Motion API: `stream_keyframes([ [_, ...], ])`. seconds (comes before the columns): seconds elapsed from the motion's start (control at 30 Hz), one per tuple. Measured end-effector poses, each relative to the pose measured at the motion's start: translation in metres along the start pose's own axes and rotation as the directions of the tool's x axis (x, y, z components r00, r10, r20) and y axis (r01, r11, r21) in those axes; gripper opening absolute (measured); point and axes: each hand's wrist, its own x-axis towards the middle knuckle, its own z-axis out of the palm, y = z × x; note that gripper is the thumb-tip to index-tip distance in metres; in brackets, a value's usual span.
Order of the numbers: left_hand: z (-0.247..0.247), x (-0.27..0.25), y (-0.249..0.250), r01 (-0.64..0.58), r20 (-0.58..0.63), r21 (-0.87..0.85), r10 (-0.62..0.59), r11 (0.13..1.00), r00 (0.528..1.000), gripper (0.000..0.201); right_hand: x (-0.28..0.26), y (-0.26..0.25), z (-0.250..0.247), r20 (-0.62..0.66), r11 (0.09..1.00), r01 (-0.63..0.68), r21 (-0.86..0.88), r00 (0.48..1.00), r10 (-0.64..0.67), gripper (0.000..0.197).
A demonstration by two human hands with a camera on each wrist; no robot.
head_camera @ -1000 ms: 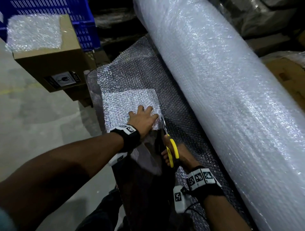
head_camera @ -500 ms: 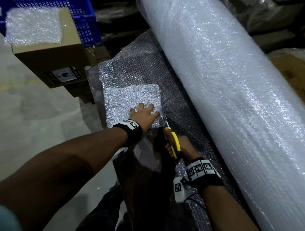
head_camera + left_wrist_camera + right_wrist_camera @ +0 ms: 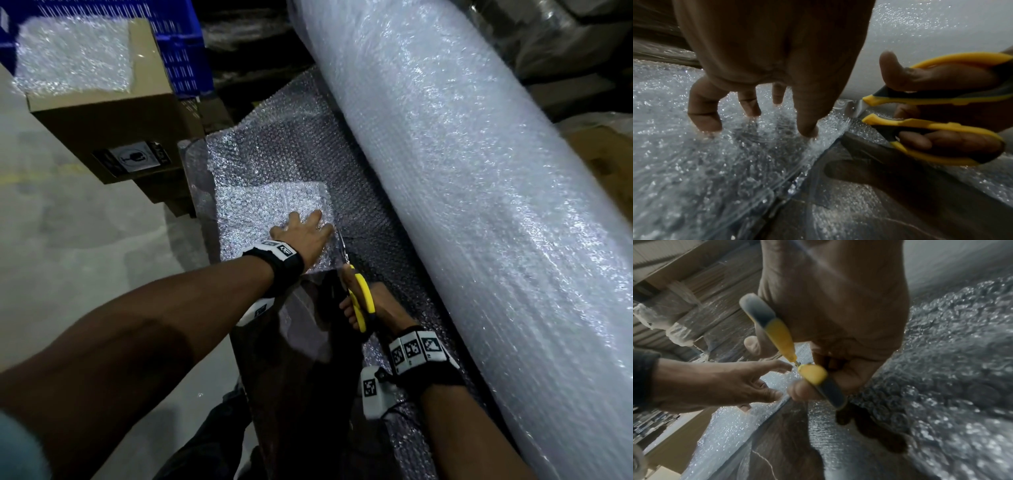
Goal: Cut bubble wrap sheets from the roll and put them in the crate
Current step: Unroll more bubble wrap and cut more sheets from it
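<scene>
Yellow scissors (image 3: 359,301) gripped by right hand (image 3: 376,308); left hand (image 3: 305,236) spread on one sheet (image 3: 270,209).

Left hand (image 3: 303,236) reaches far forward, fingers (image 3: 705,120) spread and pressing down. Right hand (image 3: 371,305), near and right of it, curls its fingers through yellow scissor handles (image 3: 361,298)

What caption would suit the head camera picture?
Left hand presses bubble wrap flat while right hand cuts with yellow scissors beside the roll.

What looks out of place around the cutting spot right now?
Cut bubble wrap sheets lie on top of a cardboard box, not in the blue crate behind it. Otherwise the left hand presses the wrap flat beside the scissors; nothing else stands out.
</scene>
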Motion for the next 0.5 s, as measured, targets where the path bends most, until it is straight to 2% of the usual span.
stream_keyframes([
  [0.2,-0.003,0.001,0.002,0.017,0.031,0.007,-0.018,1.0,0.999,0.065,-0.003,-0.005,-0.001,-0.053,0.999,0.047,-0.025,0.997,-0.049,0.074],
  [0.37,-0.003,0.003,0.003,0.031,0.041,-0.01,-0.03,0.999,0.999,0.064,-0.001,-0.013,-0.003,0.012,0.999,0.014,-0.044,1.0,-0.013,0.085],
  [0.5,-0.003,0.004,0.003,0.036,0.058,-0.014,-0.035,0.999,0.998,0.068,0.001,-0.017,-0.002,-0.042,0.996,0.082,-0.034,0.996,-0.083,0.078],
])
